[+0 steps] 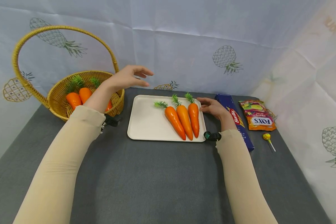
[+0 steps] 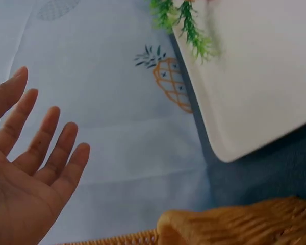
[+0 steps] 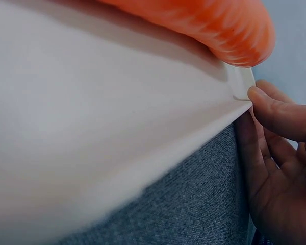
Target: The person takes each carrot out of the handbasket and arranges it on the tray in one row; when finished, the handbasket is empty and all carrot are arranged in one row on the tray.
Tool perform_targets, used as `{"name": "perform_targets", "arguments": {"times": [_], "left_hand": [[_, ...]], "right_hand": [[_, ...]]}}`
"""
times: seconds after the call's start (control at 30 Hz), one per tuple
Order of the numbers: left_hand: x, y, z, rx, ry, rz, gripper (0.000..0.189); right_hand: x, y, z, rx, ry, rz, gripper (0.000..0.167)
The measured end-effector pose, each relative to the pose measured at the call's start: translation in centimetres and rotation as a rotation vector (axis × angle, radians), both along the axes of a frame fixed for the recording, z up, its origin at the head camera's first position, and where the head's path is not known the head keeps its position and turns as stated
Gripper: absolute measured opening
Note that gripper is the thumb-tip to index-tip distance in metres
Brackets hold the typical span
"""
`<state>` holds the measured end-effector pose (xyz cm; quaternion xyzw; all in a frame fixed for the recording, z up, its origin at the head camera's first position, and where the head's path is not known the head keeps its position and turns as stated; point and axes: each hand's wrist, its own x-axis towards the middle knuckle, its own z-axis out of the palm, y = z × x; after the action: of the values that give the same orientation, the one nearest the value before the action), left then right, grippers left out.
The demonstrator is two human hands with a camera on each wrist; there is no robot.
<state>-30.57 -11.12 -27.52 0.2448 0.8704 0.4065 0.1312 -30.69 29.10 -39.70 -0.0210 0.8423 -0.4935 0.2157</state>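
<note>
Three orange toy carrots (image 1: 184,122) with green tops lie side by side on the right half of a cream rectangular tray (image 1: 145,121). At the tray's far right corner, my right hand (image 1: 214,109) pinches the rim. The right wrist view shows the thumb of that hand (image 3: 280,148) on the edge and the fingers below it. My left hand (image 1: 128,77) is in the air between the wicker basket (image 1: 119,105) and the tray, fingers spread and holding nothing. Several more carrots (image 1: 73,100) sit in the basket, partly hidden by my left forearm.
The basket's tall arched handle (image 1: 64,27) rises at the left. Right of the tray lie a blue Barilla pasta box (image 1: 232,112), a Fox's candy bag (image 1: 257,115) and a yellow lollipop (image 1: 267,137). A pineapple-print cloth (image 1: 179,46) hangs behind the grey table (image 1: 156,180).
</note>
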Motion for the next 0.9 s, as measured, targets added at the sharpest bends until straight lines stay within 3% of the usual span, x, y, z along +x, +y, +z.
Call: {"name": "perform_targets", "arguments": {"times": [0.37,0.67,0.9], "left_hand": [[0.9,-3.5,1.7,0.021,-0.003,0.086,0.050],[0.8,-7.1,1.4,0.020,-0.014,0.163,0.049],[0.4,-10.0,0.8,0.085,-0.046,0.215,0.048]], "right_hand": [[0.3,0.2,0.1,0.007,0.003,0.018,0.061],[1.7,-0.9,2.3,-0.015,-0.027,0.013,0.061],[0.2,0.1,0.2,0.016,0.014,0.021,0.060]]}}
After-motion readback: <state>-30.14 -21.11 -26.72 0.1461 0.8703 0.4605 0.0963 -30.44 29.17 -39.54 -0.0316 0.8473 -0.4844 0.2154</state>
